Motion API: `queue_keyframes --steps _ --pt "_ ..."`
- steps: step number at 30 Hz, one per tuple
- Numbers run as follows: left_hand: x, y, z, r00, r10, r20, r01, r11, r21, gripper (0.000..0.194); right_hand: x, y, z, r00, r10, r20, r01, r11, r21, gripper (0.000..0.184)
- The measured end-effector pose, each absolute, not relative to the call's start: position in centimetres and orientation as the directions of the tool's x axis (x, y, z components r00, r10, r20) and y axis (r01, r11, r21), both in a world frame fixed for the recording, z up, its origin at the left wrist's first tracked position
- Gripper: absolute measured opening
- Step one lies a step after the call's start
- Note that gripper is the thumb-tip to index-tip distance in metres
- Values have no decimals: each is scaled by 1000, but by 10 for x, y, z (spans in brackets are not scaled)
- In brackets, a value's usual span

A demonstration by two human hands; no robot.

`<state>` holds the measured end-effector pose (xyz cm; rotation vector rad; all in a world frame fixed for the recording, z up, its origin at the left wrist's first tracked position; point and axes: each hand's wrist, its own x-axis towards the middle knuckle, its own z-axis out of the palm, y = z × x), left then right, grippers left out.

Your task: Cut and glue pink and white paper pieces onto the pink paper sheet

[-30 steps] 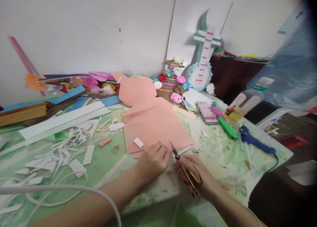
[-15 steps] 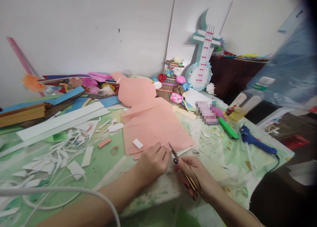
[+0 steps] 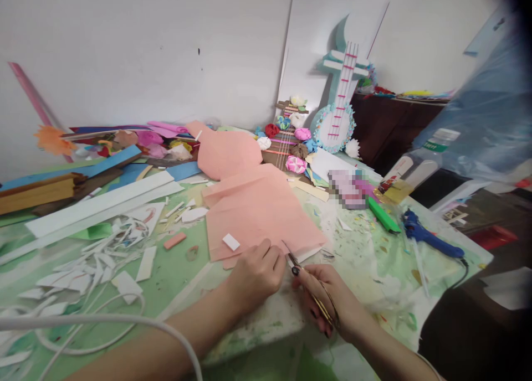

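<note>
My right hand [image 3: 322, 298] is wrapped round a pair of gold-handled scissors [image 3: 320, 303]. Their blades point up and to the left, close beside the fingertips of my left hand [image 3: 260, 270]. That hand is closed, its fingers curled together at the near edge of a salmon-pink paper sheet [image 3: 257, 215]; what they pinch is hidden. A small white rectangle [image 3: 231, 241] lies on the sheet, left of my knuckles. Behind it rests a salmon-pink guitar-shaped cutout [image 3: 228, 151].
White paper scraps [image 3: 95, 264] and a white cable [image 3: 103, 320] spread over the left side. To the right lie a green cutter [image 3: 382, 215], a blue glue gun [image 3: 432, 237] and a clear bottle [image 3: 421, 162]. A decorated paper instrument [image 3: 338, 104] leans at the back.
</note>
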<state>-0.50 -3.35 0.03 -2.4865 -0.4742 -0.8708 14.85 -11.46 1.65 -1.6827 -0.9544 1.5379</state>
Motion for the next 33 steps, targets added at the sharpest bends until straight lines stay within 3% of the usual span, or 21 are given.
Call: queue_keyframes --steps 14,33 --pt "-5 -34 1 740 138 659 442 -838 -321 18 149 -115 27 84 835 -544 -6 -546 -838 48" --pt "-4 -36 3 725 73 685 394 -859 -326 14 149 -107 14 23 852 -524 72 -524 -849 61"
